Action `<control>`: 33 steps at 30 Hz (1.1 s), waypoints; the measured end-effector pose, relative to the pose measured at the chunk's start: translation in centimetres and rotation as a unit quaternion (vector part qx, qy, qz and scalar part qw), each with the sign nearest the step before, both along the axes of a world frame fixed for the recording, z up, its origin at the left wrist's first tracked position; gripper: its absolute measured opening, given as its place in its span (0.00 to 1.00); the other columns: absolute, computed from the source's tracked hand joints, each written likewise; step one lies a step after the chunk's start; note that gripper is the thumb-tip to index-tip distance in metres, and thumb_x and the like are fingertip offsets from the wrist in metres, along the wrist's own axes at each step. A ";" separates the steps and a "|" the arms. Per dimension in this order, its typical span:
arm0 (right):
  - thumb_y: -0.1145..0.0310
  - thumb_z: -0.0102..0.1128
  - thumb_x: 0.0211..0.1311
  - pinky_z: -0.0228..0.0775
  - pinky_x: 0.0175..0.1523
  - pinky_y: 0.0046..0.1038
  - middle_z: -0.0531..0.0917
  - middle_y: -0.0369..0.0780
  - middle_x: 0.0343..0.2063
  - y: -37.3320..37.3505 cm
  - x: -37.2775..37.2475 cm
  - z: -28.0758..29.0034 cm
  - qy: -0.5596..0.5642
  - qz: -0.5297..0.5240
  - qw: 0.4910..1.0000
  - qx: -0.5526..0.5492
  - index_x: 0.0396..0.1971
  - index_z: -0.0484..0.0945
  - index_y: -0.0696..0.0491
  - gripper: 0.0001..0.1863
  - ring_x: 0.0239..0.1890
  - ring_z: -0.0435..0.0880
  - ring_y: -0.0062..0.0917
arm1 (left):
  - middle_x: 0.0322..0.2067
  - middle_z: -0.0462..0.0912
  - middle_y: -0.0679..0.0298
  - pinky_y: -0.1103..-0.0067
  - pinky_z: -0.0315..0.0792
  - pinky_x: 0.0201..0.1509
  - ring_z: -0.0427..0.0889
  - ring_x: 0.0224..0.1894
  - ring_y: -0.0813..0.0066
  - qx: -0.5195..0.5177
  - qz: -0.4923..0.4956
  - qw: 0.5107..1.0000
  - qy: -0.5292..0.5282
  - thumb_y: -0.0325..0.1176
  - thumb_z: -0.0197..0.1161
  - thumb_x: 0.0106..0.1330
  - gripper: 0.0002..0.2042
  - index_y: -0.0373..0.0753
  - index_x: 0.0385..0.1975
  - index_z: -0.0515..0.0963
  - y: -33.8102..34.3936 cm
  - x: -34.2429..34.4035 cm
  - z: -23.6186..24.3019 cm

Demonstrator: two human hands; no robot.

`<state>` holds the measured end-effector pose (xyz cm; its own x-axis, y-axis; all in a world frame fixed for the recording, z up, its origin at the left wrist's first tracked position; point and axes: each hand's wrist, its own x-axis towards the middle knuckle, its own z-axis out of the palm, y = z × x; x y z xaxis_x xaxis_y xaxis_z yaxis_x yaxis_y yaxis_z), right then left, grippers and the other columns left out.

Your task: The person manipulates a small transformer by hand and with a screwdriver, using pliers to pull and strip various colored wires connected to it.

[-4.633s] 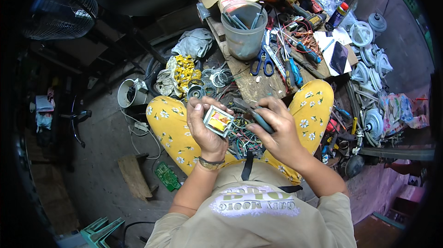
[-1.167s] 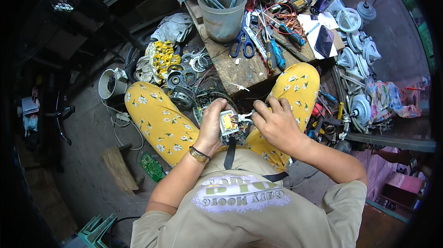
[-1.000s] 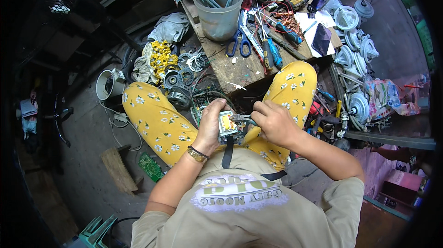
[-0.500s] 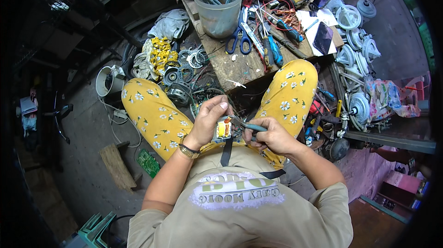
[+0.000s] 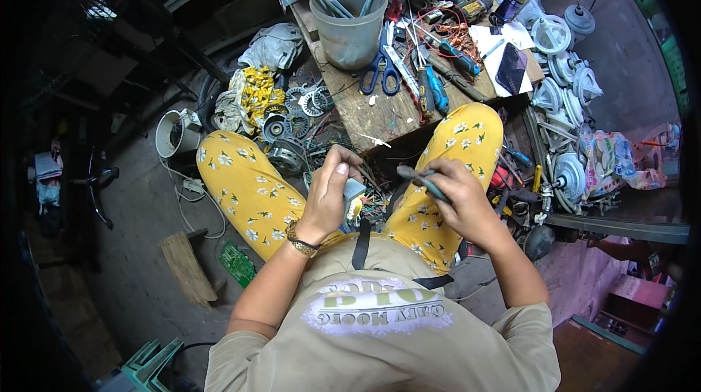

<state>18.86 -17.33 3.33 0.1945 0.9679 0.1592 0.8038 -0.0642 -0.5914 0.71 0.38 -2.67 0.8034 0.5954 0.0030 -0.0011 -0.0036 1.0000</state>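
Note:
My left hand (image 5: 326, 201) is closed around a small transformer (image 5: 354, 189), held above my lap. A grey side of it faces up, with a bit of yellow and white below; my fingers cover the rest. In my right hand (image 5: 461, 196) is a pair of pliers (image 5: 409, 172) with blue-grey handles. Their dark jaws point left toward the transformer, with a gap between the two. Beneath my hands, between my knees, lies a tangle of wires and scraps (image 5: 375, 191).
Ahead, a wooden bench (image 5: 358, 111) carries a plastic bucket (image 5: 350, 38), blue-handled scissors (image 5: 381, 71), screwdrivers (image 5: 438, 90) and a phone (image 5: 511, 68). Motor parts (image 5: 288, 152) lie at the left, near a white pail (image 5: 174, 136). Pale round plastic parts (image 5: 566, 93) are heaped at the right.
My right hand has drawn the pliers away to the right and up from the transformer. My left hand has turned the transformer, so its yellow coil shows less.

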 end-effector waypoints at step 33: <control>0.75 0.73 0.43 0.73 0.38 0.33 0.80 0.42 0.32 4.0 -3.6 -1.6 0.179 -0.001 0.978 0.106 0.30 0.83 0.58 0.11 0.35 0.81 0.35 | 0.27 0.75 0.60 0.81 0.69 0.33 0.75 0.28 0.76 -0.255 0.016 0.965 -0.060 0.53 0.36 0.74 0.24 0.35 0.51 0.63 -1.8 0.1 0.1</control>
